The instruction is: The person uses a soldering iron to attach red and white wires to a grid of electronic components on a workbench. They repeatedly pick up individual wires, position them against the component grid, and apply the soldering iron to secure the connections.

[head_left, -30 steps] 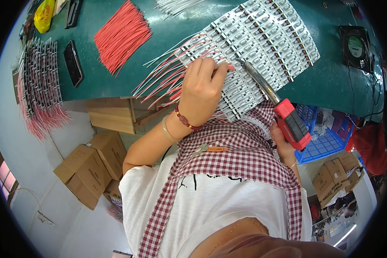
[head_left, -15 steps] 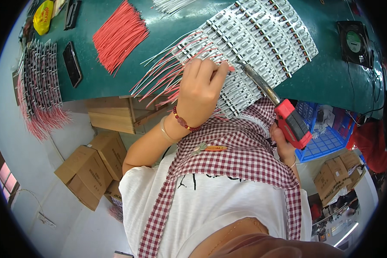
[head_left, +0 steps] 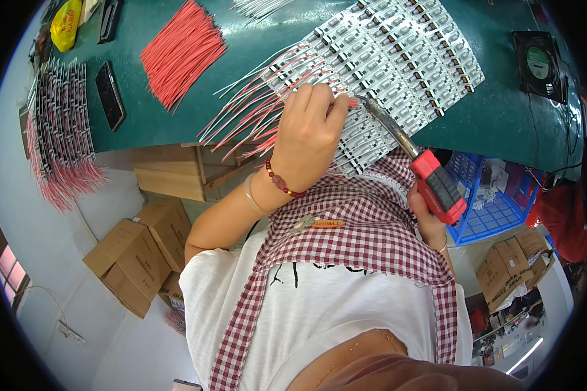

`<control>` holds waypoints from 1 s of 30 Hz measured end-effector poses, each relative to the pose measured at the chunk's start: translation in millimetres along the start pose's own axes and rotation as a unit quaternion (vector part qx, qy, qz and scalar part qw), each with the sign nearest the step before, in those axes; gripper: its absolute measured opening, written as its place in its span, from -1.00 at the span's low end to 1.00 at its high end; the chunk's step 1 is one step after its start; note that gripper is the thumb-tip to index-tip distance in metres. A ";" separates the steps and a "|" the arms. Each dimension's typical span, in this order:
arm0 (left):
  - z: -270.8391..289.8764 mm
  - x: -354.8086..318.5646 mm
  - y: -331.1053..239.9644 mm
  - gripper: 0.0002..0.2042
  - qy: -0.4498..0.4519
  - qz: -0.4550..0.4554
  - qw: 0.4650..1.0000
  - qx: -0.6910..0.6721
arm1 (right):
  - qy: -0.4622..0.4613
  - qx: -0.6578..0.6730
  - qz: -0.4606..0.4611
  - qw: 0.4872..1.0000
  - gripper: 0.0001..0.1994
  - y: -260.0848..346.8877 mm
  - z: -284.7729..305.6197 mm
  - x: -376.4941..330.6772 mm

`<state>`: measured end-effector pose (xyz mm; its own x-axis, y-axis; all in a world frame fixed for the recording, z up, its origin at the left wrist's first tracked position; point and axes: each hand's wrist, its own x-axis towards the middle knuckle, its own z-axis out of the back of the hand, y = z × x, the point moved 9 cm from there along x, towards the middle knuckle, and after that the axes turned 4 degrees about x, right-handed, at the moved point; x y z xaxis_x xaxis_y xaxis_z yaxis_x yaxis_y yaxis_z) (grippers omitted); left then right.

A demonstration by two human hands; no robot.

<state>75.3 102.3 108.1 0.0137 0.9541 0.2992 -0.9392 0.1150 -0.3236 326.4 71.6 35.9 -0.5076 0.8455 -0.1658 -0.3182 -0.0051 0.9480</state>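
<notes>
My left hand [head_left: 310, 130] is closed in a pinch over the lower left part of a panel of small white circuit boards [head_left: 398, 68]. A thin red wire's end [head_left: 353, 102] sticks out at its fingertips. Red and white wires [head_left: 241, 120] fan out leftward from the boards, partly hidden behind this hand. In my right hand [head_left: 428, 221] is a soldering iron [head_left: 439, 187] with a red and black handle. Its metal shaft slants up to the left, and the tip is close beside the red wire's end; whether they touch is too small to tell.
On the green table [head_left: 228, 72] lie a bundle of red wires [head_left: 182, 52], white wires [head_left: 261, 8], a phone [head_left: 109, 96] and a black fan-like device [head_left: 539, 65]. Wired boards [head_left: 59, 124] hang at the left edge. A blue crate [head_left: 479, 221] and cardboard boxes [head_left: 130, 264] stand below.
The soldering iron and my right hand have shifted slightly left, with the tip nearer the red wire's end. My left hand has moved very little and stays pinched.
</notes>
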 end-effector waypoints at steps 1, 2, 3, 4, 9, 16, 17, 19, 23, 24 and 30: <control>-0.5 -0.2 -0.4 -0.74 0.001 0.000 1.000 0.002 | -0.016 0.008 -0.006 1.000 -0.82 1.5 2.0 0.4; -1.0 -0.5 -0.8 -0.74 0.001 0.000 1.000 0.004 | -0.033 0.016 -0.012 0.999 -0.83 3.0 4.0 0.7; -1.4 -0.8 -1.0 -0.74 0.002 0.000 1.000 0.005 | -0.052 0.011 -0.024 0.998 -0.84 3.3 7.5 0.1; -1.5 -0.5 -1.1 -0.74 0.002 0.000 1.000 0.005 | -0.059 0.010 -0.033 0.998 -0.84 2.2 9.2 -0.9; -2.4 -0.8 1.4 -0.73 -0.001 0.007 1.000 -0.009 | -0.060 0.019 -0.055 0.996 -0.86 2.6 10.6 0.3; 7.4 -4.6 2.3 -0.70 -0.027 0.004 0.999 -0.019 | -0.064 0.033 -0.055 0.996 -0.88 0.3 10.8 -3.1; 8.4 -5.6 2.1 -0.69 -0.031 0.004 0.999 -0.019 | -0.064 0.036 -0.058 0.996 -0.88 -0.5 10.9 -2.8; 7.6 -6.3 1.9 -0.70 -0.033 0.003 0.999 -0.016 | -0.053 0.041 -0.060 0.996 -0.85 -3.4 9.1 -3.0; 3.6 -4.8 1.5 -0.71 -0.022 0.009 1.000 0.000 | -0.003 0.040 -0.016 0.999 -0.63 -7.6 1.9 -7.4; 2.9 -4.4 1.5 -0.71 -0.019 0.012 1.000 0.006 | -0.004 0.039 -0.011 0.999 -0.63 -8.0 1.6 -6.7; 0.6 -6.2 0.2 -0.71 -0.020 0.004 1.000 0.009 | -0.056 0.053 -0.086 0.993 -0.87 -10.7 5.3 -1.0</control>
<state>74.8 96.3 106.7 -0.0065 0.9431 0.3324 -0.9453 0.1026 -0.3096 334.6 73.6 27.4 -0.3597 0.8828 -0.3022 -0.3035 0.1956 0.9325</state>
